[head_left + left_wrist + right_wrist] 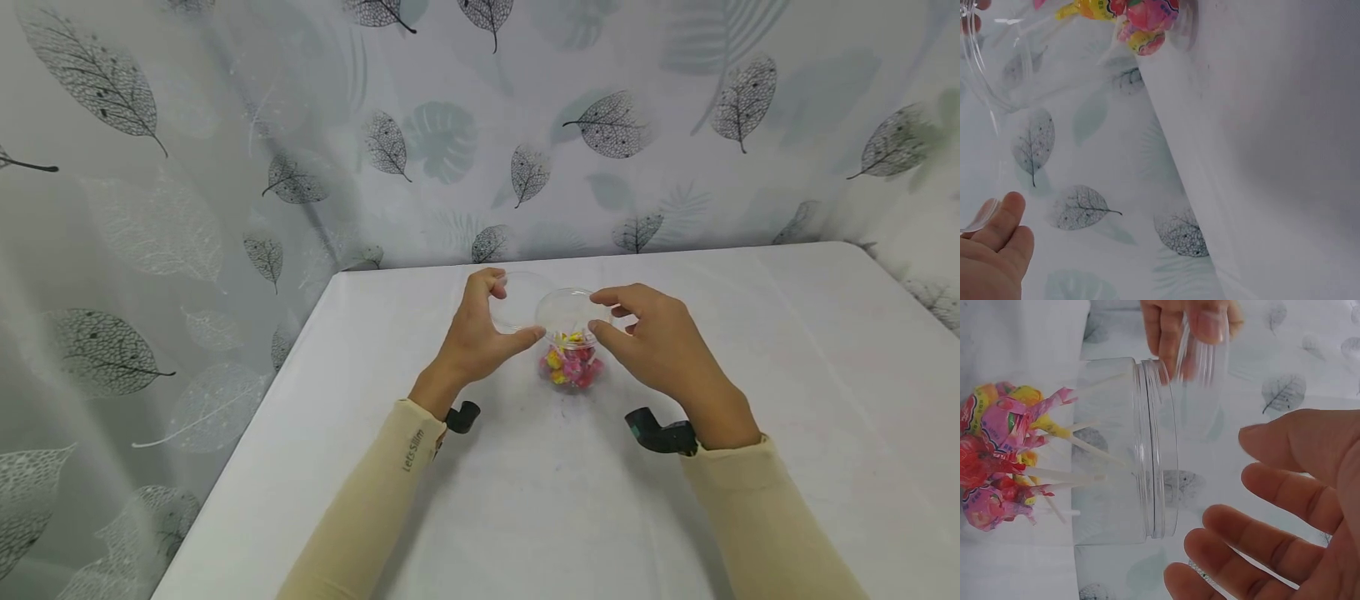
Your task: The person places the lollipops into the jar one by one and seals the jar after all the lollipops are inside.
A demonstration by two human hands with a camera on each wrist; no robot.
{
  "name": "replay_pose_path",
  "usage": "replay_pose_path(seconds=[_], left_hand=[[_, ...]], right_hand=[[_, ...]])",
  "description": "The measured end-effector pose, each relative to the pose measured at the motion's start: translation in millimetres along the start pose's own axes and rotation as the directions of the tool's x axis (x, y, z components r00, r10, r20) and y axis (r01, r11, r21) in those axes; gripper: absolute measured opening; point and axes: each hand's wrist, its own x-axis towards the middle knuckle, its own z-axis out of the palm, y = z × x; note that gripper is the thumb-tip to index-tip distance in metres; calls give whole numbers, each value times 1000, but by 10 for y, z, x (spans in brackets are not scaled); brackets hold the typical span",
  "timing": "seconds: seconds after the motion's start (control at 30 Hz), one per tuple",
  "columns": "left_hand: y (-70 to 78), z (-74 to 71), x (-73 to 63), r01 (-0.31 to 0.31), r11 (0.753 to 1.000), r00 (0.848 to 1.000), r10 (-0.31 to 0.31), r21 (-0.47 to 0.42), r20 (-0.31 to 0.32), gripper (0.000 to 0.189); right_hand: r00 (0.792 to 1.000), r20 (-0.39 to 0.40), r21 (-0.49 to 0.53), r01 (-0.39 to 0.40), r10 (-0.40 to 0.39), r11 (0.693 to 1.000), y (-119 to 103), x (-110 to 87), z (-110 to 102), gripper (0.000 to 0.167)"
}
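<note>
A clear plastic jar (1110, 506) stands upright on the white table, its mouth uncovered. Inside it lie several lollipops (1010, 425) in pink, yellow and red wrappers, heads at the bottom and white sticks pointing up. My left hand (483, 333) pinches a clear round lid (1210, 375) by its edge, left of the jar's mouth. On the other side, my right hand (652, 342) is beside the rim with thumb and fingers apart and nothing between them. In the right wrist view its fingers (1260, 550) are loosely bent and apart from the jar.
The white tablecloth (555, 500) covers the table under both forearms. Behind and to the left hangs a pale curtain (450, 83) printed with leaves. A black wrist mount (660, 431) sits on the right wrist, and another black mount (462, 417) on the left.
</note>
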Motion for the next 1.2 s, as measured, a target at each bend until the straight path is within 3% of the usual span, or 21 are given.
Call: replay_pose_path(seconds=[0.3, 0.67, 0.93, 1.2], left_hand=[[88, 214, 100, -69, 997, 995, 71, -30, 63, 65], [145, 373, 169, -44, 998, 992, 48, -38, 120, 66], [138, 424, 184, -52, 997, 987, 61, -64, 149, 64], [109, 450, 164, -13, 996, 985, 29, -91, 172, 64]], right_hand=[[994, 91, -24, -60, 62, 998, -1, 18, -14, 50], [991, 126, -7, -50, 50, 999, 46, 27, -23, 62], [991, 130, -1, -34, 33, 999, 69, 26, -19, 63], [991, 130, -16, -22, 24, 1000, 69, 21, -5, 63]])
